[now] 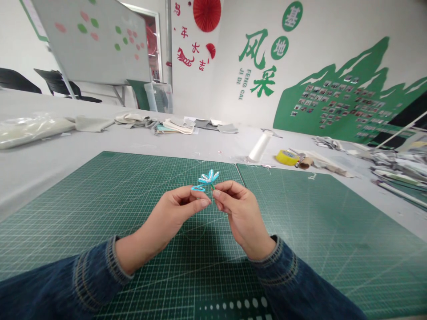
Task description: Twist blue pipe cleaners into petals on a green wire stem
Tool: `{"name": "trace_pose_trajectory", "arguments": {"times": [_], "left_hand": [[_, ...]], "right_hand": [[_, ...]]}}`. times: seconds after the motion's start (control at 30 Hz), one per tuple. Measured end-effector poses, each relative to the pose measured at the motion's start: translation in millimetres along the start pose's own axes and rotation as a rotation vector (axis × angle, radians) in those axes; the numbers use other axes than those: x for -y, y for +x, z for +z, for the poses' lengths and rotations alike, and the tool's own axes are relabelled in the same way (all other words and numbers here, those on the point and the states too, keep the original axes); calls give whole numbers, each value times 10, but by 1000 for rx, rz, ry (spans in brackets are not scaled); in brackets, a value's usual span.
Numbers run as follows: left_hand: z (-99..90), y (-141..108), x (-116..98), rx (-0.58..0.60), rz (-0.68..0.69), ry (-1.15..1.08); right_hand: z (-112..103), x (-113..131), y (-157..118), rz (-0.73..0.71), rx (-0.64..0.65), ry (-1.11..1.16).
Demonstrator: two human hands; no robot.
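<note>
Above the green cutting mat (133, 195), both hands meet at a small light-blue and white flower (209, 177) with pointed petals and a green stem. My right hand (242, 211) pinches the stem between thumb and forefinger. A light-blue loop (198, 188), joined to or touching the flower's left side, lies at the fingertips of my left hand (173, 209). The left thumb and fingers are closed beside the stem. Whether the left fingertips grip the loop or the stem too is partly hidden.
Behind the mat stand a white thread cone (260, 146) and a yellow tape roll (287, 157). Fabric scraps (176, 126) line the far table edge, with a plastic-wrapped bundle (33, 129) at left. More cloth (407, 164) is heaped at right.
</note>
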State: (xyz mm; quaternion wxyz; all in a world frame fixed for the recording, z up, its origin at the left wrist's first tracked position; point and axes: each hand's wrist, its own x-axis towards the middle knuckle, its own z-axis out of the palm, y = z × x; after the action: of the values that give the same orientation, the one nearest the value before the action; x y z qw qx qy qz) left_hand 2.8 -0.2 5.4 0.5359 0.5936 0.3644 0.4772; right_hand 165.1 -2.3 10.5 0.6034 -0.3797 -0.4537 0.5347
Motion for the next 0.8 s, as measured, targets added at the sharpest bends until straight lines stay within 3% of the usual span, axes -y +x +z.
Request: {"name": "trace_pose_trajectory", "arguments": {"times": [0.27,0.43,0.6,0.8], "left_hand": [[31,-99,-37,-109,177,510],[25,-151,-29,-53,511,929],[-32,-189,-104,1,797,1366],[-135,-141,-268,19,881,1546]], "right_hand": [[-10,-8,-41,-158,-92,-470],[-6,-5,-74,-407,-113,-754],[-12,-2,-123,-662,12,-973],[-23,-12,-131,-734,156,-1160]]}}
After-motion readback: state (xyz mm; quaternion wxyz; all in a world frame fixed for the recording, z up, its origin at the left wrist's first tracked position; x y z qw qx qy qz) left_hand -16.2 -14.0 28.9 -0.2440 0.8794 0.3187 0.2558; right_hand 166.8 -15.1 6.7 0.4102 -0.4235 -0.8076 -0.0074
